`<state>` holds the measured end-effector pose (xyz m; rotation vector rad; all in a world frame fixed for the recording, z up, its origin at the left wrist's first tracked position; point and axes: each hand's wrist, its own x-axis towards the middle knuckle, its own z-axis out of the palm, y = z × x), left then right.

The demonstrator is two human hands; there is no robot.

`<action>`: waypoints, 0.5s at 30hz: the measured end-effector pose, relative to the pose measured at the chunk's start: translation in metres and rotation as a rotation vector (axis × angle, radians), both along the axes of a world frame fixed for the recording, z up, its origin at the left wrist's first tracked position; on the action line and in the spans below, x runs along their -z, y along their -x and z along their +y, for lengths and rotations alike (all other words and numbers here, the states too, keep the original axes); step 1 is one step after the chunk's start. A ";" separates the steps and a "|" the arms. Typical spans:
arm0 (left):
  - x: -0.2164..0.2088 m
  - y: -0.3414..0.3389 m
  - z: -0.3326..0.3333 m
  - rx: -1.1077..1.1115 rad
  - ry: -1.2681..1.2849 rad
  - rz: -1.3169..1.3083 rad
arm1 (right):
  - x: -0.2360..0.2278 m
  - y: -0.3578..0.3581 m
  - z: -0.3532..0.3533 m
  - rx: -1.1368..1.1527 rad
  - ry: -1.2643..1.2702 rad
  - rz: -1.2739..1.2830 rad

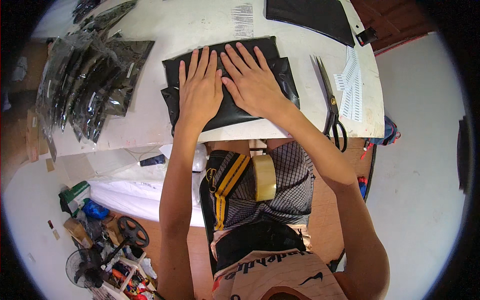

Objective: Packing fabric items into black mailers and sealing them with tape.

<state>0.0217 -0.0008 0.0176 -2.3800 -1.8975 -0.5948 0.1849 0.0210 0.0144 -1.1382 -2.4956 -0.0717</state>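
A black, shiny plastic package [235, 117], folded over with uneven edges, lies flat near the table's front edge. My left hand [199, 97] rests palm down on its left half, fingers stretched toward the far side. Beside it, my right hand [252, 85] lies flat on the right half with fingers spread. The two thumbs almost meet over the middle. Neither hand grips anything; both press on or touch the top surface. What is inside the package is hidden.
Black scissors [331, 100] lie right of the package, handles over the table edge, beside white label strips [352, 87]. Clear-wrapped black packages [92, 82] pile up at left. Another black sheet [310, 17] sits at the far right. A tape roll [264, 177] rests on my lap.
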 end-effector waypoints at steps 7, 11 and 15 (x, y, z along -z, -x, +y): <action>0.004 -0.002 -0.003 0.007 -0.025 0.008 | 0.001 0.000 -0.003 0.007 -0.012 0.008; 0.004 -0.003 -0.001 -0.015 -0.005 0.054 | 0.002 0.002 -0.003 0.015 -0.002 0.006; 0.002 -0.005 0.001 -0.022 0.043 0.076 | 0.004 0.001 0.000 0.014 0.009 0.030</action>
